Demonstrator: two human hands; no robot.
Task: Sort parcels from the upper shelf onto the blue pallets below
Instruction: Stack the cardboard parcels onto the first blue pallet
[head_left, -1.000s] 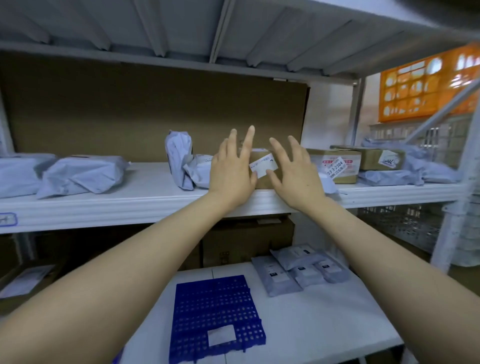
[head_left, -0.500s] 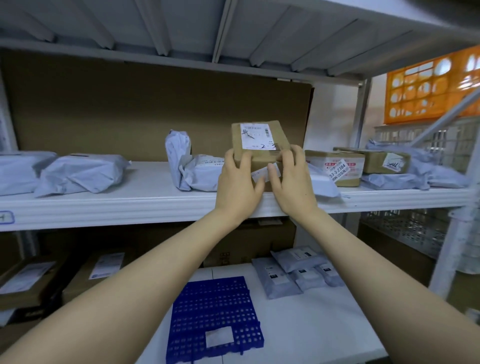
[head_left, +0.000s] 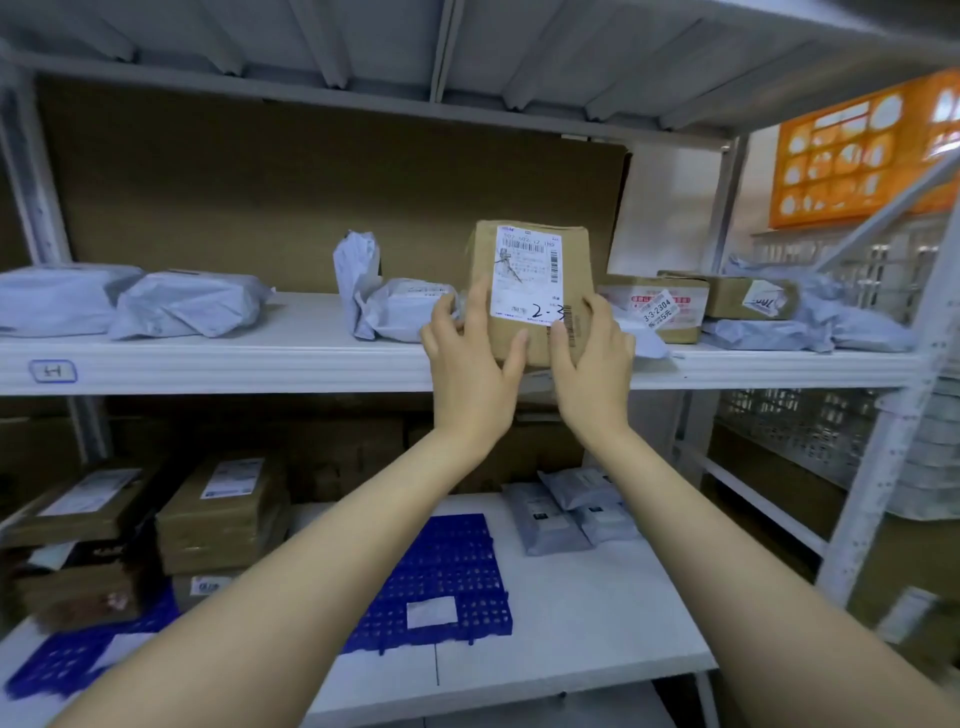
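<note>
Both hands (head_left: 530, 364) grip a rectangular brown cardboard parcel (head_left: 530, 291).

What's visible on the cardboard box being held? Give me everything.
The cardboard box is brown and held upright, its broad face toward the camera, in front of the upper shelf. A white shipping label covers most of that face, with barcodes, small print and a handwritten "2-" followed by a partly covered character. The left hand grips its left edge and the right hand its right edge, thumbs on the front. The hands hide its bottom edge, so contact with the shelf cannot be told.
</note>
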